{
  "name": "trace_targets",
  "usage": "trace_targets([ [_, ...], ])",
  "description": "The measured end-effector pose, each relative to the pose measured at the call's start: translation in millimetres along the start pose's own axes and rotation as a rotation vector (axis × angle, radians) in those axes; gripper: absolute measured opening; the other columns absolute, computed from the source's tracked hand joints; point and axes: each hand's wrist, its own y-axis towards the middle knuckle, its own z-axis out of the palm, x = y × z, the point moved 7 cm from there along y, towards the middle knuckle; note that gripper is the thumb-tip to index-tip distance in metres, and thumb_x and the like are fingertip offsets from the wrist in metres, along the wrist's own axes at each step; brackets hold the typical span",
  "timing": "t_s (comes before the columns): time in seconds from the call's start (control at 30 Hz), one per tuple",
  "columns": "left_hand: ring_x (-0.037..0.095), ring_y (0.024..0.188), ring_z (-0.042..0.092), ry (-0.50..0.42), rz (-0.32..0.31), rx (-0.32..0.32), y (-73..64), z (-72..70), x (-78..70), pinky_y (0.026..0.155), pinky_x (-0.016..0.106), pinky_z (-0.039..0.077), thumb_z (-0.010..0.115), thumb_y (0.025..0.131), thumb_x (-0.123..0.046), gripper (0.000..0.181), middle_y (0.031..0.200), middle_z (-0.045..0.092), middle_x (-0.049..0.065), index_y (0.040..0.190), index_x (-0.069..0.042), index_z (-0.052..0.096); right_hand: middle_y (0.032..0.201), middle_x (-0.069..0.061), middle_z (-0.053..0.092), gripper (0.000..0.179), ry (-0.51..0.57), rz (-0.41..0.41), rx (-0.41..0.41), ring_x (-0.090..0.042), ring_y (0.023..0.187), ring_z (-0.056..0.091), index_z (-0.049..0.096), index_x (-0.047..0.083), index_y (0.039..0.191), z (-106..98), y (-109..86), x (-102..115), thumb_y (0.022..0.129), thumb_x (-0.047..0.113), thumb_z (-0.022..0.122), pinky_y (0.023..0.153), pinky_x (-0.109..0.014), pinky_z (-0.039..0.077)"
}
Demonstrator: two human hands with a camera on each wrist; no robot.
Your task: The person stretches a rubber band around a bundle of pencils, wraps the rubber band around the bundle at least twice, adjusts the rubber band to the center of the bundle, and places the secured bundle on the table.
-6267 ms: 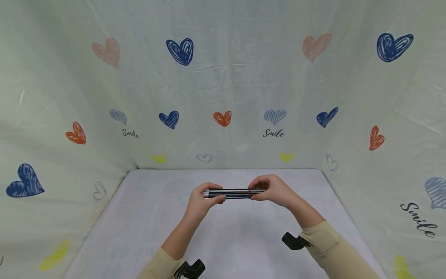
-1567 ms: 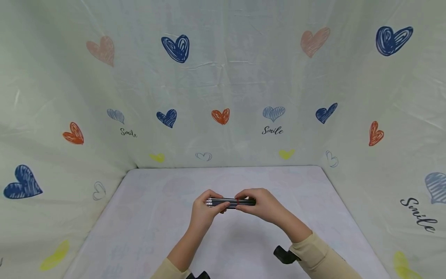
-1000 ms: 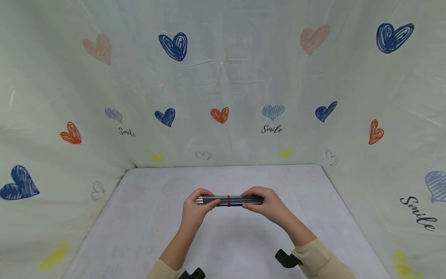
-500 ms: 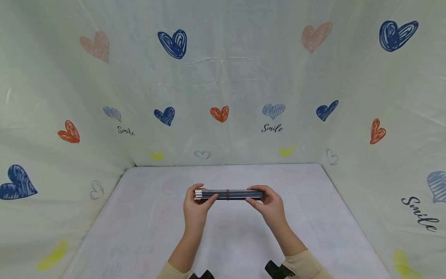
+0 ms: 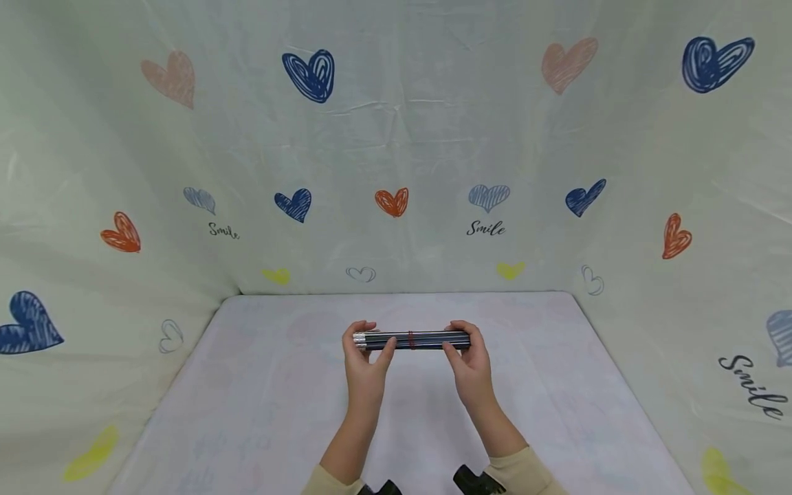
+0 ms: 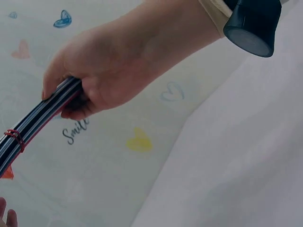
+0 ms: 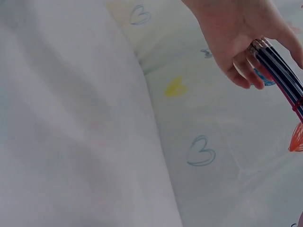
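A bundle of dark striped pencils with silver tips at its left end is held level above the table. Round its middle runs a red rubber band. My left hand grips the silver-tipped end, thumb in front and fingers behind. My right hand holds the opposite end the same way. The left wrist view looks across at the right hand round the dark end of the pencils. In the right wrist view, the left hand is at the silver tips of the pencils.
A white table lies under both hands. Pale sheeting printed with hearts and "Smile" stands behind it and along both sides. Each wrist carries a black camera at the sleeve cuff.
The red band has gone from the bundle's right part to its middle. My right hand has left the band for the right end, and both forearms have swung closer together.
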Motion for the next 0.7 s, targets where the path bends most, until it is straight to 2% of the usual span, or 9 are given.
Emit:
trace_targets([
  [0.13,0.022,0.122,0.048,-0.035,-0.008,0.004,1.1,5.4,4.3,0.097,0.022,0.042,0.058,0.097,-0.005,0.046,0.131,0.046,0.006,0.135,-0.007,0.034,0.129,-0.024,0.047,0.036,-0.035,-0.017,0.007,-0.018,0.115,0.051,0.041,-0.007,0.129,-0.5,1.4,-5.6,0.094,-0.014,0.048,0.096,-0.023,0.044],
  [0.27,0.020,0.117,0.051,-0.002,-0.031,-0.018,3.2,6.2,10.7,0.089,0.017,0.042,0.050,0.101,-0.006,0.038,0.130,0.049,0.004,0.136,-0.009,0.036,0.127,-0.019,0.050,0.038,-0.061,-0.020,0.021,-0.015,0.110,0.053,0.045,-0.007,0.131,-2.3,2.8,-13.7,0.094,-0.013,0.051,0.092,-0.021,0.044],
  [0.4,0.020,0.102,0.055,0.047,-0.073,-0.052,7.0,3.7,22.2,0.078,0.018,0.044,0.057,0.099,-0.010,0.038,0.127,0.055,0.004,0.134,-0.010,0.043,0.124,-0.020,0.052,0.036,-0.118,0.020,0.040,-0.012,0.107,0.054,0.047,-0.010,0.129,-6.4,6.0,-26.3,0.093,-0.014,0.052,0.091,-0.017,0.044],
  [0.53,0.018,0.095,0.058,0.056,-0.136,-0.091,12.0,-0.5,39.5,0.075,0.019,0.048,0.067,0.093,-0.010,0.038,0.122,0.061,0.005,0.128,-0.008,0.054,0.122,-0.023,0.055,0.030,-0.193,0.056,0.060,-0.013,0.109,0.056,0.051,-0.010,0.122,-13.2,10.4,-44.3,0.093,-0.011,0.056,0.093,-0.016,0.043],
  [0.7,0.018,0.087,0.060,0.112,-0.214,-0.129,21.0,-4.2,65.2,0.070,0.020,0.051,0.074,0.086,-0.005,0.037,0.115,0.063,0.013,0.122,-0.004,0.062,0.116,-0.017,0.062,0.028,-0.252,0.131,0.066,-0.014,0.106,0.058,0.059,-0.001,0.118,-23.0,15.5,-71.0,0.090,-0.001,0.066,0.092,-0.018,0.044],
])
